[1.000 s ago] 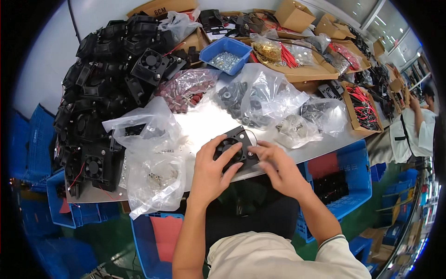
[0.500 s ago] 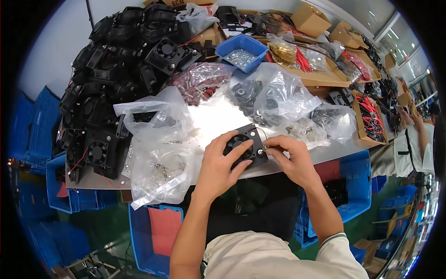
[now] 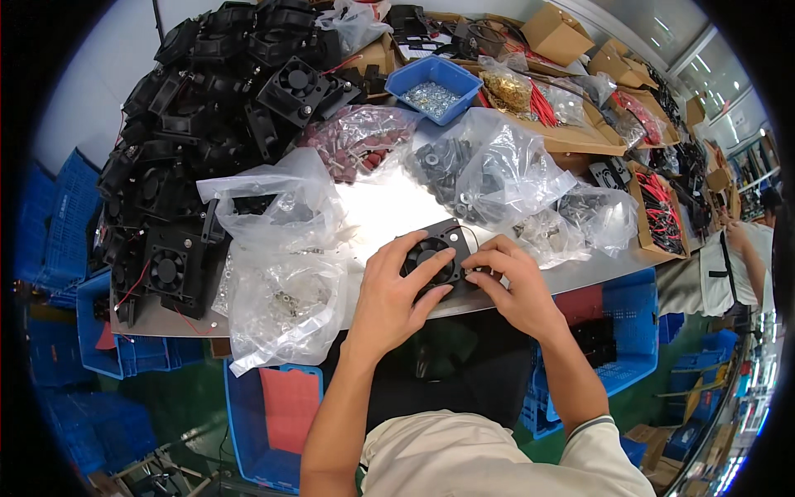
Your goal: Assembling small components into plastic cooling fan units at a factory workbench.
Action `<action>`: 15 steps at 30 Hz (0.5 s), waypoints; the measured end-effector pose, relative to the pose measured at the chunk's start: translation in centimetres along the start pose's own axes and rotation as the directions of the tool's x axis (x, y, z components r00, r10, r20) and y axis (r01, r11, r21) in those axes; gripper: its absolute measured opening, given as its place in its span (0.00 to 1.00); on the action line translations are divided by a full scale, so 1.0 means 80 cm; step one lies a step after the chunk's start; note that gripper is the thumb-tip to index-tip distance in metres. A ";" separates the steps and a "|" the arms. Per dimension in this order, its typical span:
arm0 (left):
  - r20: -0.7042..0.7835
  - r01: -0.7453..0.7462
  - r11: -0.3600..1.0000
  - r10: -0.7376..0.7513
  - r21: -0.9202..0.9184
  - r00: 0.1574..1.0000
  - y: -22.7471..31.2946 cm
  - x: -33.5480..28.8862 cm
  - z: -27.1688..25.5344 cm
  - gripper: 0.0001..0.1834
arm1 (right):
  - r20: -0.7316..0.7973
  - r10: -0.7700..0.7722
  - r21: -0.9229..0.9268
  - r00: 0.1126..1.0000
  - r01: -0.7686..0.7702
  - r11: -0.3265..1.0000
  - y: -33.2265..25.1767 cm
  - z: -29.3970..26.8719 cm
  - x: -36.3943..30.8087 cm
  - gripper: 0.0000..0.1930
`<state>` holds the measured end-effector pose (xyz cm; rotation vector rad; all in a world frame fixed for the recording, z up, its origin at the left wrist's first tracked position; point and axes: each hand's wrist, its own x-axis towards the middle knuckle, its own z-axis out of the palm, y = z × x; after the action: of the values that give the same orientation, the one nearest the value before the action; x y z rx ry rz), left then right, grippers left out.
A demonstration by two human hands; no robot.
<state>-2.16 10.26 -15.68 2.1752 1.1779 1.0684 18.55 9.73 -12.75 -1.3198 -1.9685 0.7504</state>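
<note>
The black fan [image 3: 432,254] sits between both hands, low over the near edge of the desk [image 3: 389,207]. It is square with a round middle. The left hand [image 3: 396,290] wraps its fingers [image 3: 431,286] around the fan's left side and grips it. The right hand [image 3: 509,282] presses its fingers [image 3: 484,261] on the fan's right side and grips it too.

The desk is pale and shiny, and a bright light glows on it just past the fingers. Just left of the fingers lie two big clear bags [image 3: 277,273] with small shiny metal bits inside. Just beyond the fingers are more clear bags: one with dark round parts [image 3: 476,166] and one with red-brown pieces [image 3: 360,145]. To the right of the fingers sit two smaller clear bags [image 3: 580,219].

Farther away and to the left is a big pile of black fans [image 3: 215,108], too many to count. One blue tray [image 3: 434,83] of silver bits stands far beyond the fingers. Brown cardboard boxes [image 3: 563,33] with red wires line the far right of the desk.

Under the desk are blue plastic crates [image 3: 58,215] on a green floor [image 3: 178,398]. Another person's arm [image 3: 745,248] shows at the far right.
</note>
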 end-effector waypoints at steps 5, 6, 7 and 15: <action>-0.004 -0.002 1.000 0.002 0.009 1.000 0.001 0.000 -0.001 0.25 | -0.004 0.017 0.008 1.000 -0.017 1.000 -0.004 0.001 -0.001 0.09; 0.000 0.000 1.000 0.000 0.002 1.000 0.001 0.000 -0.001 0.25 | -0.013 0.021 -0.003 1.000 -0.021 1.000 -0.004 0.001 -0.002 0.09; 0.004 0.002 1.000 -0.002 -0.005 1.000 0.000 0.000 0.000 0.25 | -0.013 0.022 -0.003 1.000 -0.022 1.000 -0.004 0.002 -0.002 0.09; 0.002 0.004 1.000 -0.004 0.004 1.000 0.002 0.000 0.001 0.25 | -0.028 0.040 0.034 0.999 -0.039 0.999 -0.004 0.002 -0.004 0.08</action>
<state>-2.02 10.18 -15.65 2.1760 1.1839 1.0629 18.34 9.29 -12.71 -1.3459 -1.9045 0.7749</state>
